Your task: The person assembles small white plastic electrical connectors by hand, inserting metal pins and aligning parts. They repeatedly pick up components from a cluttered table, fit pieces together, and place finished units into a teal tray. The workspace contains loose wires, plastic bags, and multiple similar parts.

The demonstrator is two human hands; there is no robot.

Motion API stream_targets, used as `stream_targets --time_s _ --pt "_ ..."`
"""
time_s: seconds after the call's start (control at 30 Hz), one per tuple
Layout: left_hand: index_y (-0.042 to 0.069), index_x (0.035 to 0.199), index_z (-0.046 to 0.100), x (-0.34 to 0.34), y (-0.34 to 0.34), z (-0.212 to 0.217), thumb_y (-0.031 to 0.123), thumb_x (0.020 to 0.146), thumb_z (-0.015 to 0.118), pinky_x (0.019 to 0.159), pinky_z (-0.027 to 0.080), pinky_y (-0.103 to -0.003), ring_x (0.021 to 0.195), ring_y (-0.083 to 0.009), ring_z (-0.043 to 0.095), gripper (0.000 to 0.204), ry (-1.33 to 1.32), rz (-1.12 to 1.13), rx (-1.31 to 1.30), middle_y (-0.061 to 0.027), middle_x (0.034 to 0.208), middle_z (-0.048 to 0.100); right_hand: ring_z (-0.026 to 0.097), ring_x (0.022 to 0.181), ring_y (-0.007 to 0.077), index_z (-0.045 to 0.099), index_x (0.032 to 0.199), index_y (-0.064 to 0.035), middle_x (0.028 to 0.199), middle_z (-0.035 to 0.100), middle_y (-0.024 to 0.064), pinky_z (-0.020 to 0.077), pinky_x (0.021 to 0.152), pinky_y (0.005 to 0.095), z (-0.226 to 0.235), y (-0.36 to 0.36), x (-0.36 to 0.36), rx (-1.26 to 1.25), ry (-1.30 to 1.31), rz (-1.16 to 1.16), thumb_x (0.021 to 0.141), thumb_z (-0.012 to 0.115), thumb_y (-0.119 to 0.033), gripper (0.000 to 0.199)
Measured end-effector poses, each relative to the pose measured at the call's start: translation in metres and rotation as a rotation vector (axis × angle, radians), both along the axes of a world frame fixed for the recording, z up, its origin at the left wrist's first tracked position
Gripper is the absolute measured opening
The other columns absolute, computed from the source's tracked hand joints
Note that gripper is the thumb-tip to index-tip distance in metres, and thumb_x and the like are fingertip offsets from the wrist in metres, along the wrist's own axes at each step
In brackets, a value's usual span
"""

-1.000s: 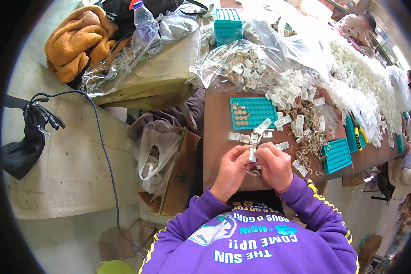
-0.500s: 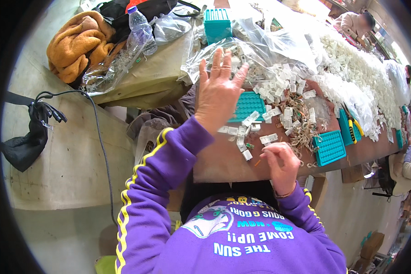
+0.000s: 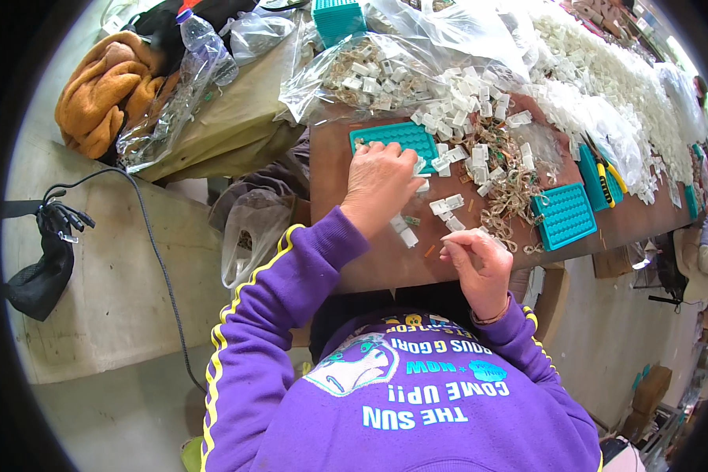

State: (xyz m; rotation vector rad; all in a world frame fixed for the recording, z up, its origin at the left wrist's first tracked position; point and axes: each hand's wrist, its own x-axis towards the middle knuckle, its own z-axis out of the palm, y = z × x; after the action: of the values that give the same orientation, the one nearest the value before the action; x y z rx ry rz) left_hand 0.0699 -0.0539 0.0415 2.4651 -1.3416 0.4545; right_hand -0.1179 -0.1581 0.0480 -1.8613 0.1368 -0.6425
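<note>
Filling the middle of the view, a brown flat-topped desk (image 3: 354, 263) carries heaps of white plastic pieces (image 3: 606, 94) toward 2 o'clock. A pale, scuffed surface (image 3: 118, 283) lies at 9 o'clock, crossed by a thin black cable (image 3: 153, 236); a rumpled orange-brown fleece cloth (image 3: 106, 94) sits at 10 o'clock and a clear plastic bottle (image 3: 207, 47) at 11. Pale floor (image 3: 582, 346) shows at 4 o'clock.

The shallow teal plastic tray (image 3: 407, 138) with rows of small pockets lies on the desk at about 12 o'clock from the left hand (image 3: 381, 185). That hand is palm down, its fingers bent, slightly spread and over the tray's near, left part, with the tray reaching beyond them toward 1 o'clock. Whether they have hold of anything I cannot tell.

The right hand (image 3: 482, 267) is well apart from the tray, toward its 5 o'clock side. Its fingers curl in close to the thumb; any small thing between them is too fine to make out. White plastic housings (image 3: 447, 208) lie near them at 12 o'clock.

The tray lies flat, its long axis running roughly 9 to 3 o'clock, the right end of its far edge angled slightly toward 2.
</note>
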Motion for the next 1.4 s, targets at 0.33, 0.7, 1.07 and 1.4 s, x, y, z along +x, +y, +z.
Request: stream_targets --time_s 0.33,0.7,1.07,1.4 --pt "0.005 0.115 0.064 0.009 0.008 0.01 0.009 0.087 0.07 0.059 0.051 -0.028 0.068 -0.0161 0.066 0.029 0.73 -0.084 -0.686 -0.0079 0.081 0.071 0.067 0.068 0.0222 0.067 0.09 -0.0023 0.081 0.068 0.0103 0.0518 0.062 0.0292 -0.002 -0.006 0.007 -0.222 0.033 -0.072 0.084 0.068 0.001 0.007" --pt "0.002 0.102 0.064 -0.041 0.087 -0.008 0.006 0.089 0.068 0.077 0.049 -0.021 0.087 -0.0065 0.061 0.014 1.289 0.081 -0.942 -0.0039 0.097 0.067 0.064 0.08 0.0261 0.069 0.099 -0.0068 0.087 0.066 0.0085 0.0525 0.069 0.0348 -0.011 0.0 0.059 -0.666 0.111 0.03 0.078 0.07 -0.005 0.021" --pt "0.004 0.101 0.052 -0.054 0.075 -0.004 0.001 0.092 0.057 0.076 0.051 -0.024 0.087 -0.013 0.064 0.01 1.471 -0.12 -1.105 -0.0023 0.087 0.06 0.063 0.091 0.0108 0.067 0.107 0.0008 0.097 0.065 0.0032 0.0482 0.084 0.0245 0.004 -0.029 0.052 0.469 0.176 0.047 0.09 0.064 -0.003 0.017" --pt "0.0 0.13 0.047 -0.067 0.062 0.003 0.014 0.097 0.056 0.076 0.052 -0.026 0.084 -0.0138 0.06 0.037 2.092 -0.185 -1.433 -0.0055 0.1 0.058 0.067 0.093 0.0156 0.058 0.122 0.0021 0.102 0.064 0.0042 0.0555 0.086 0.0286 0.01 -0.025 0.05 0.935 0.21 0.426 0.093 0.061 -0.004 0.03"
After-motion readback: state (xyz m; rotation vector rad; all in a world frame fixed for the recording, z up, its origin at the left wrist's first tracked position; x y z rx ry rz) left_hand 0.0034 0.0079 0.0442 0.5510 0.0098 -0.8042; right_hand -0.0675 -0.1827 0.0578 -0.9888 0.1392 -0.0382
